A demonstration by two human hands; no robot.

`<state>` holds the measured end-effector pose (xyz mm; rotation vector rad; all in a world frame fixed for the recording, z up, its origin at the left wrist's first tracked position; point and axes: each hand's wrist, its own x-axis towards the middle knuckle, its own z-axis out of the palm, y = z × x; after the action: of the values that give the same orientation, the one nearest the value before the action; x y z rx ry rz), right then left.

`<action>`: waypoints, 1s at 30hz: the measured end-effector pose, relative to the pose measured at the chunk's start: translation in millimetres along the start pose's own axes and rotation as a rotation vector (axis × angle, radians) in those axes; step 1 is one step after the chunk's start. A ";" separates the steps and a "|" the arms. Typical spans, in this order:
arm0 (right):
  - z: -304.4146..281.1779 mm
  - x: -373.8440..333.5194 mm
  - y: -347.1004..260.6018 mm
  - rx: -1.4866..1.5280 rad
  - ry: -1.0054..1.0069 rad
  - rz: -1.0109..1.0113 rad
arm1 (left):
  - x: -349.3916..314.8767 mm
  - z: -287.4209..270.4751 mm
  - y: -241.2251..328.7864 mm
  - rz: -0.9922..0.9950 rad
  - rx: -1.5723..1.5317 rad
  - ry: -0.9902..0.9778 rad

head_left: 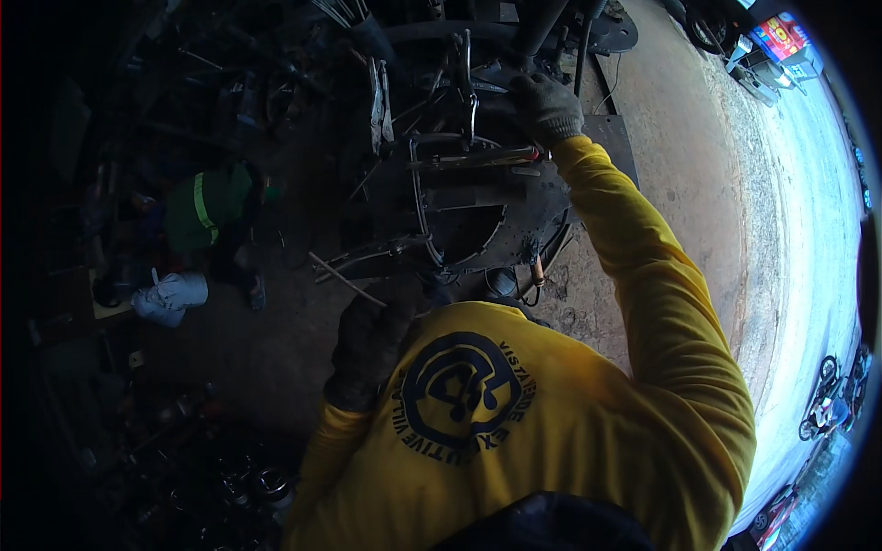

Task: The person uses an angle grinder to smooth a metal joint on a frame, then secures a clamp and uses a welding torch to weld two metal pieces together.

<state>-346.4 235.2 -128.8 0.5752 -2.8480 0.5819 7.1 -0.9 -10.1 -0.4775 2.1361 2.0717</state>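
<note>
In a dark glove, my left hand (pixel 369 349) is closed at the lower middle, close to my body. A thin pale rod (pixel 347 279) sticks out of it toward the upper left. My right hand (pixel 548 106), in a grey knit glove, reaches to the far side of the dark metal worktable (pixel 528 216). Its fingers curl around something dark that I cannot make out. Beside it to the left stand a long-jawed locking clamp (pixel 468 87) and a second clamp (pixel 379 103). A curved thin metal frame (pixel 420 197) lies on the table, with a red-ended tool (pixel 487 158) across it.
A cable with an orange-brown handle (pixel 537 270) hangs at the table's near right edge. Several rods stand in a holder (pixel 367 37) at the back. Left, a person in a dark green top (pixel 207 209) is near a pale cloth bundle (pixel 172 297). Concrete floor (pixel 684 184) runs along the right.
</note>
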 end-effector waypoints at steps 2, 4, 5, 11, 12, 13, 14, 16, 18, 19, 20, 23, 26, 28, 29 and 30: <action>-5.3 -7.0 7.6 -0.027 -0.027 0.031 | 1.9 4.4 4.9 0.038 -0.091 -0.004; -7.2 -15.1 21.3 -0.040 -0.028 0.061 | 5.0 2.8 12.0 0.083 -0.022 -0.041; -7.4 -19.3 27.1 -0.047 -0.028 0.076 | 6.9 0.7 13.5 0.106 0.012 -0.061; -4.1 -91.0 40.2 0.013 0.092 0.098 | 7.7 -19.4 36.4 0.105 -0.001 -0.138; -0.5 -108.6 37.1 0.164 0.126 0.239 | 7.4 -25.4 45.9 0.108 0.038 -0.132; 0.7 -127.9 29.8 0.313 0.165 0.381 | 7.4 -36.5 52.4 0.133 0.133 -0.088; 1.4 -149.1 21.6 0.462 0.206 0.525 | 9.6 -48.3 60.0 0.160 0.229 -0.046; -1.4 -195.0 2.5 0.746 0.376 0.580 | 34.3 -68.4 87.9 0.398 0.357 -0.053; -18.5 -240.5 -24.6 0.983 0.380 0.634 | 50.0 -79.7 119.8 0.501 0.396 -0.039; -38.1 -261.9 -41.0 1.071 0.292 0.661 | 57.1 -82.6 128.1 0.520 0.388 -0.033; -53.3 -275.5 -52.6 1.160 0.211 0.689 | 66.5 -81.6 131.2 0.515 0.417 -0.044; -74.8 -294.1 -84.7 1.158 0.261 0.803 | 107.4 -76.8 126.2 0.479 0.530 -0.190; -63.0 -318.8 -114.6 1.103 0.283 0.898 | 155.0 -69.5 105.7 0.594 0.789 -0.462; -70.8 -331.1 -141.4 0.991 0.086 0.985 | 174.9 -52.6 87.6 0.907 1.021 -0.587; -61.8 -342.5 -154.4 0.949 0.085 0.959 | 181.6 -52.5 77.4 0.946 1.024 -0.630; -52.3 -348.2 -167.0 0.899 0.093 0.927 | 190.4 -50.8 69.2 0.997 1.019 -0.669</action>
<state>42.8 231.6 -110.3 -0.7489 -2.4759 1.9639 -187.3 -76.5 -0.3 1.3680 2.6796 0.7314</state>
